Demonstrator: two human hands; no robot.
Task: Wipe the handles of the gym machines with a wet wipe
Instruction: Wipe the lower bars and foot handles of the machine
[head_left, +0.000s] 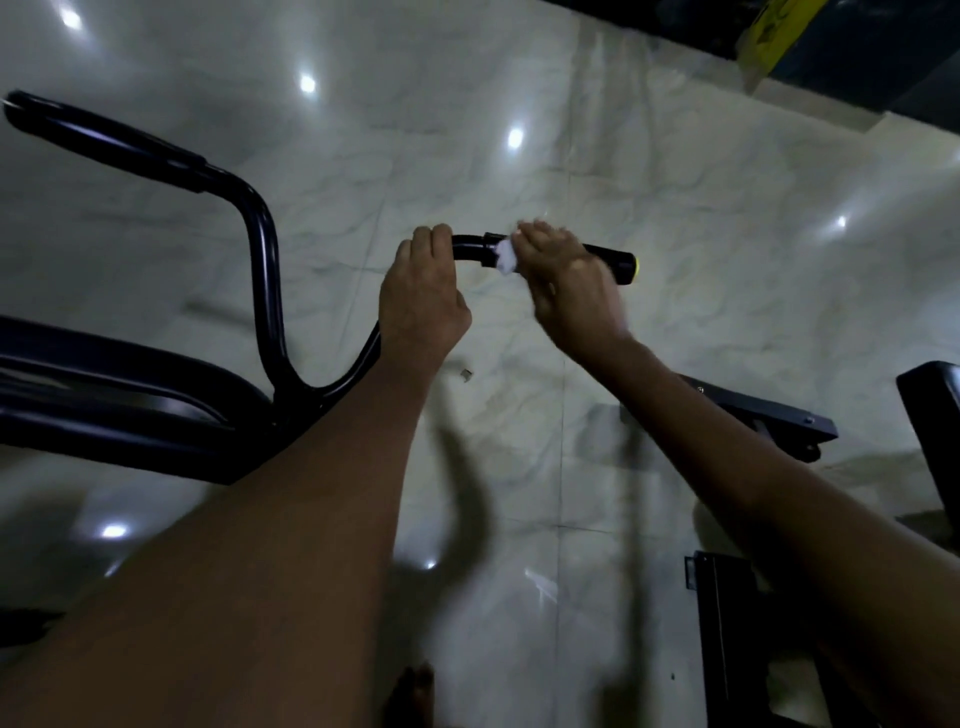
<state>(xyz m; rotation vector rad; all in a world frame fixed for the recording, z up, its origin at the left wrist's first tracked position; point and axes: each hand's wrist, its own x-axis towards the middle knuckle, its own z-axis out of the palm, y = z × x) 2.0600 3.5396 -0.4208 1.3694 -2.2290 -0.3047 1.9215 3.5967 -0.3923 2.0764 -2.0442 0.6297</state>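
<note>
Hands apart: left (423, 306) grips bar (465, 247); right (563, 275) clamps wipe (505, 255) on handle (615, 262).

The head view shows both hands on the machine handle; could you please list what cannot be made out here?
- Wet wipe: mostly hidden under the right hand, which is motion-blurred; its size and finger placement are unclear.
- Handle grip: its middle is covered by that hand.
- Bar bend: partly hidden by the gripping left hand.
- Far handle: its tip is cut off by the left edge.
- Small object on floor: too small to identify.
</note>
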